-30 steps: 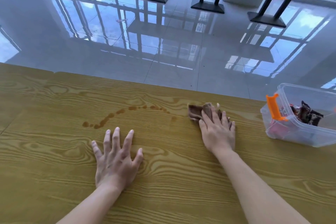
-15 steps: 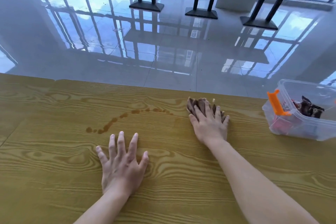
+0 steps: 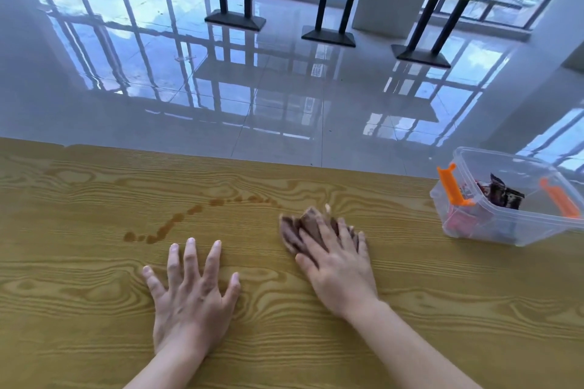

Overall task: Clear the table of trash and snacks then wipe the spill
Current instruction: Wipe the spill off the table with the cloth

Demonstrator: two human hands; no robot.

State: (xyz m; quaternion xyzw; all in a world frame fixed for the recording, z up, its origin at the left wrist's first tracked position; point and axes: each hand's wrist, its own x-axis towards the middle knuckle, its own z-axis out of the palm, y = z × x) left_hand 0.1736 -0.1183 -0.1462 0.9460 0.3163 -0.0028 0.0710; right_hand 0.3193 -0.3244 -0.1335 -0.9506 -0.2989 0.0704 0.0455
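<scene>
A trail of brown spill drops (image 3: 177, 224) curves across the wooden table (image 3: 94, 309), from left of centre up toward the middle. My right hand (image 3: 339, 265) presses flat on a crumpled brown cloth (image 3: 300, 227) just right of the trail's upper end. My left hand (image 3: 192, 290) lies flat on the table with fingers spread, just below the spill, holding nothing. A clear plastic box (image 3: 512, 224) with orange latches stands at the right edge and holds snack packets (image 3: 502, 194).
The table's far edge (image 3: 284, 163) runs across the middle of the view, with a glossy tiled floor beyond it. Black table legs (image 3: 328, 9) with flat bases stand farther back by the windows.
My right hand has slid the cloth toward me and slightly left along the table. My left hand stays flat in about the same place. The camera has tilted up a little.
</scene>
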